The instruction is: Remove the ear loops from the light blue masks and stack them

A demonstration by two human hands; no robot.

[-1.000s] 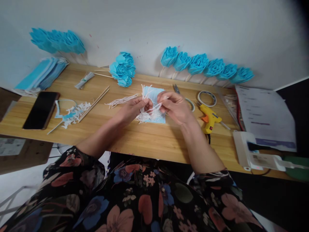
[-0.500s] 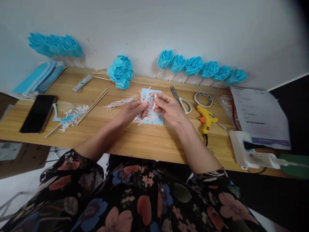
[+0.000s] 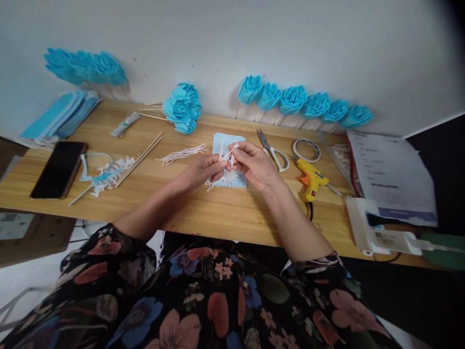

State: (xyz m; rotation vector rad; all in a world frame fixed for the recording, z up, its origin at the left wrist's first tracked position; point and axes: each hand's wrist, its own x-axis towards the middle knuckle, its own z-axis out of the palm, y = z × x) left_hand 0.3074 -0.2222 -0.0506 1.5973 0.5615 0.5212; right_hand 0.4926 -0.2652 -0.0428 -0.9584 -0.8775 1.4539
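Note:
My left hand [image 3: 201, 170] and my right hand [image 3: 254, 164] meet above the middle of the wooden table [image 3: 225, 213]. Both pinch a bunch of thin white strings [image 3: 227, 156] between their fingertips. Under them lies a light blue face mask piece [image 3: 222, 143] with more white strings [image 3: 221, 180] spread on it. A loose bundle of white strings [image 3: 181, 154] rests just left of my left hand.
Blue paper roses [image 3: 305, 103] line the wall, with more roses [image 3: 181, 107] and another group [image 3: 85, 67]. Scissors [image 3: 272, 148], a tape roll [image 3: 307, 149], a yellow glue gun [image 3: 310, 178], papers [image 3: 390, 169], wooden sticks [image 3: 140, 154], mask scraps [image 3: 107, 173], a phone [image 3: 58, 169] and stacked masks [image 3: 60, 116] lie around.
My hands have drawn closer together over the mask piece, with the strings gathered into a tighter bunch between the fingertips. The view has shifted slightly.

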